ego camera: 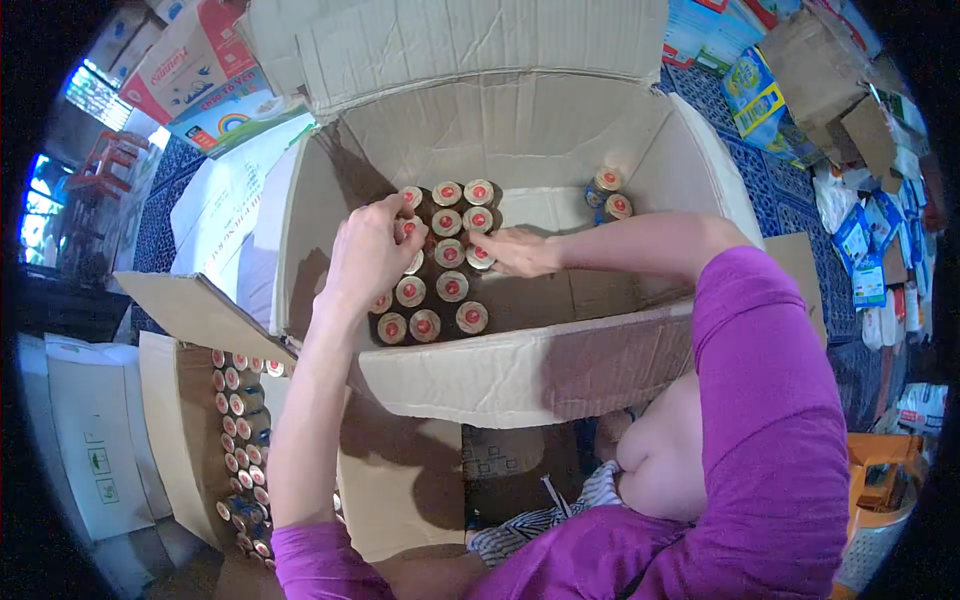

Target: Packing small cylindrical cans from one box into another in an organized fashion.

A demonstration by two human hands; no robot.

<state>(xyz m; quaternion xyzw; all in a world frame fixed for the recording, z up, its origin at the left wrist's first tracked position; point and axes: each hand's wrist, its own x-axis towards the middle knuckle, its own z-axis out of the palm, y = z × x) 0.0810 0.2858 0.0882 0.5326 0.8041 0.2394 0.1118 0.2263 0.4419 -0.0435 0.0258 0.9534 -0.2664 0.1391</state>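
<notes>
A large open cardboard box [517, 379] stands before me, with several small jars in loose rows on its left side. The jars have gold lids with red centres. My left hand [373, 244] reaches over the left wall, its thumb and fingers around the lid of a jar [407, 226]. From the right comes my right hand [523, 251], its fingers around a jar [478, 257] at the right edge of the group. Two more jars, the nearer one [619, 205] included, stand in the far right corner, with blue showing on their sides.
A second open carton [169, 420], at lower left, holds many similar jars, some tilted. Printed cartons [199, 82] are stacked at upper left. Blue packets [862, 240] and torn cardboard [817, 75] lie at right. An orange plastic item [881, 457] stands at lower right.
</notes>
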